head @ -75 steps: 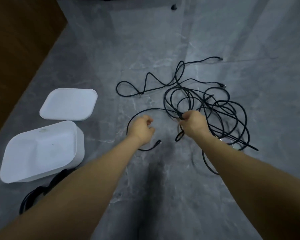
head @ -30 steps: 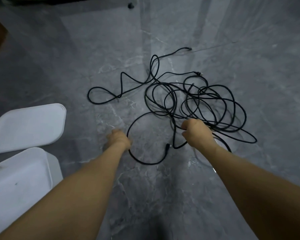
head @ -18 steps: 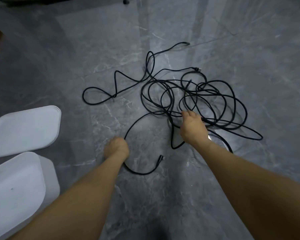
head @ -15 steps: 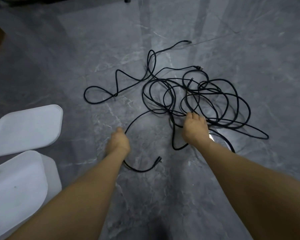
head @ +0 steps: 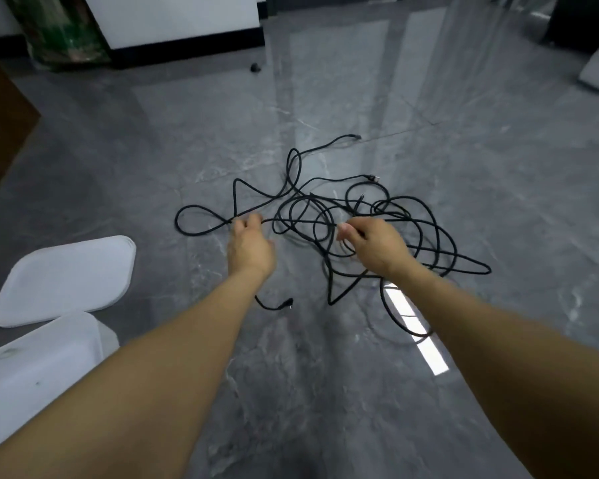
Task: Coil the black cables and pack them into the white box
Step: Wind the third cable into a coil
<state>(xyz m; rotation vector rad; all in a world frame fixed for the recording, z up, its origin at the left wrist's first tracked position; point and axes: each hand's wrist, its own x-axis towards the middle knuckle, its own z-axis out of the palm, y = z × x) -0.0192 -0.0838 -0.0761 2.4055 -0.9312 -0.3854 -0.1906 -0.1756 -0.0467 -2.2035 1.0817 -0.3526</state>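
While black cables [head: 343, 219] lie tangled on grey floor [head: 325, 392], our left hand [head: 249, 245] and right hand [head: 374, 245] each pinch one taut strand, hands apart. We judge cable light, limp, snag-prone; grip near free plug [head: 286, 303]. White box [head: 38, 368] sits well left.

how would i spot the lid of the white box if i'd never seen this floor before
Start at the grey marble floor and go to its left edge, where the open white box sits nearest the camera. The lid lies on the floor just beyond it, left of the black cables. It is the flat white slab with rounded corners, not the deep tub.
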